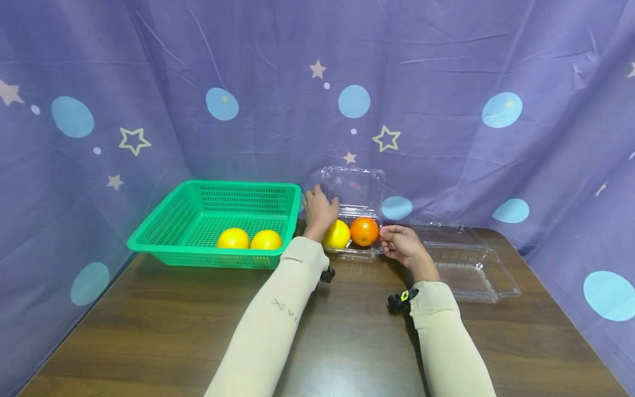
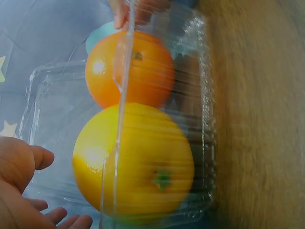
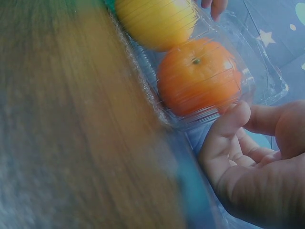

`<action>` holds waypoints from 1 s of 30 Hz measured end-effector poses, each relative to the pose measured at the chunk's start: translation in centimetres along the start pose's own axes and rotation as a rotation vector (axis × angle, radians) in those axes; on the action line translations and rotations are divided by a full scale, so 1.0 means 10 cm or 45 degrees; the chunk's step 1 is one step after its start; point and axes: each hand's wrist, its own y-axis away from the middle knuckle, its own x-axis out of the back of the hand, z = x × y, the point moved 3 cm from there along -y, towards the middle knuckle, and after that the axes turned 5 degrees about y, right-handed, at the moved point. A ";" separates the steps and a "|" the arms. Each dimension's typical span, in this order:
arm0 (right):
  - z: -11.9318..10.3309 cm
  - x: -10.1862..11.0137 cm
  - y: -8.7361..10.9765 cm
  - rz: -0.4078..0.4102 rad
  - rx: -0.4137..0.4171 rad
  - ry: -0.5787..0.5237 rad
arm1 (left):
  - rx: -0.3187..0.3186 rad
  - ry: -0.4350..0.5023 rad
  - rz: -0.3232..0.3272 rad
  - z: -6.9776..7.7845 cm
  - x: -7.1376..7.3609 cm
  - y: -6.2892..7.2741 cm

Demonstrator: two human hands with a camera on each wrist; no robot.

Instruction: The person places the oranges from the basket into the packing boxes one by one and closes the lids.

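Note:
A clear plastic clamshell container (image 1: pixel 354 255) sits at the table's back with its lid (image 1: pixel 353 187) raised. Inside lie a yellow round fruit (image 2: pixel 143 162) with a green stem mark and, to its right, an orange (image 1: pixel 364 231). My right hand (image 1: pixel 403 246) pinches the container's right rim between thumb and index finger, beside the orange. Over the left side, close to the yellow fruit, is my left hand (image 1: pixel 319 212). Its fingers are loosely extended and spread in the left wrist view, and nothing shows in its grasp. Whether it touches the plastic, I cannot tell.
To the left stands a green basket (image 1: pixel 144 242) with two yellow fruits (image 1: pixel 233 239) near its front wall. Another clear plastic container (image 1: pixel 501 270) lies at the right, past my right hand. A purple curtain (image 1: pixel 278 138) hangs behind the wooden table (image 1: pixel 347 347).

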 end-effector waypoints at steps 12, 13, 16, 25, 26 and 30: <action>-0.03 -0.02 0.01 -0.004 0.006 0.028 | -0.002 0.014 -0.067 -0.01 -0.04 -0.02; -0.03 -0.01 0.01 -0.005 0.003 0.025 | 0.000 0.014 -0.067 -0.01 -0.04 -0.02; -0.02 -0.01 0.01 -0.005 -0.001 0.017 | -0.002 0.017 -0.063 0.00 -0.03 0.00; -0.03 -0.01 0.01 -0.007 0.009 0.028 | -0.019 0.141 0.040 0.09 0.07 0.02; -0.03 -0.01 0.01 -0.008 0.009 0.027 | -0.030 0.151 0.053 0.11 0.09 0.02; -0.02 -0.01 0.01 -0.010 0.000 0.011 | -0.073 0.160 0.087 0.19 0.16 0.03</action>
